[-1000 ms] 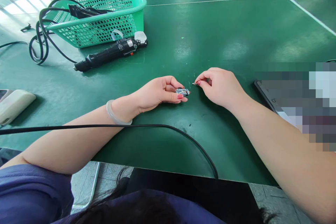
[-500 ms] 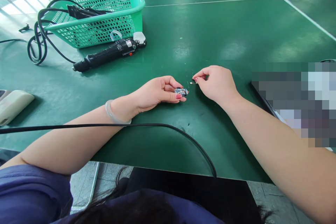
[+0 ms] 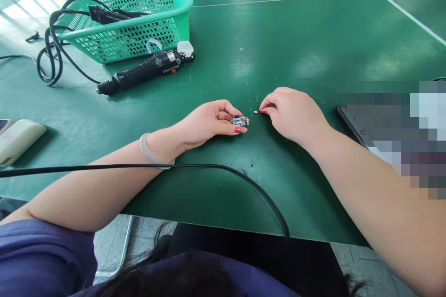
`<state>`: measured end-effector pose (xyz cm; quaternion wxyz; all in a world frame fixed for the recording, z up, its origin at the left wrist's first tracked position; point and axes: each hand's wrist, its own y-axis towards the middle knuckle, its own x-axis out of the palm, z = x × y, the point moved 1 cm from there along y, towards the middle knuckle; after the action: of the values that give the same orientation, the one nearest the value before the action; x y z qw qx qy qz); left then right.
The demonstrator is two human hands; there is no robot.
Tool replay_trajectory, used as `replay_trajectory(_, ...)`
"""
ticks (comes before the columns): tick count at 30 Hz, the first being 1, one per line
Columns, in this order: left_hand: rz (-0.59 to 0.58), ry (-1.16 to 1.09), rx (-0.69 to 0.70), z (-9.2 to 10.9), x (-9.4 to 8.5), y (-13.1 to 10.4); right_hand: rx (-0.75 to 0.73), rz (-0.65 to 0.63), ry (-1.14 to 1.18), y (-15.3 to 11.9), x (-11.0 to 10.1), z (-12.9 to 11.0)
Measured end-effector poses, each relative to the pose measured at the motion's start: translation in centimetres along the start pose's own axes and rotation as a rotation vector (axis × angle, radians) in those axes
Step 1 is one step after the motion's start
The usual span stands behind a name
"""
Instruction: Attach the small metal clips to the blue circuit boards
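Between the thumb and fingers of my left hand (image 3: 218, 118) is a small circuit board (image 3: 240, 121) with pale and dark parts on it. My right hand (image 3: 292, 113) is just to the right, its thumb and index finger pinched on a small metal piece (image 3: 257, 112). The tip of that piece points left toward the board, and a short gap separates the two. The other fingers of my right hand are curled and partly hidden.
A black electric screwdriver (image 3: 146, 72) lies before a green basket (image 3: 177, 14) holding cables. A black cable (image 3: 209, 165) crosses over my left forearm. At the left is a pale device (image 3: 22, 141); a dark-edged, blurred-out object (image 3: 351, 125) is at the right.
My right hand has shifted slightly right with the small metal piece, widening the gap to the board. My left hand stays nearly where it was, still holding the board.
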<state>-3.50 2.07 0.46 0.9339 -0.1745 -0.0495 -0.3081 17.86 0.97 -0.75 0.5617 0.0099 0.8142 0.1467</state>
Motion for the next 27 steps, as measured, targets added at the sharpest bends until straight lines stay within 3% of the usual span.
replay_trajectory(7, 0.066, 0.001, 0.002, 0.1, 0.3, -0.1, -0.072, 0.132, 0.119, -1.4, -1.9, -3.0)
replay_trajectory(12, 0.051, 0.0, 0.008, 0.0, 0.2, 0.0, -0.187, 0.148, 0.134, -2.1, -1.4, -5.1)
replay_trajectory(27, 0.001, -0.054, 0.015, -0.2, -0.2, 0.2, -0.219, 0.147, 0.042, -2.2, -1.0, -5.5)
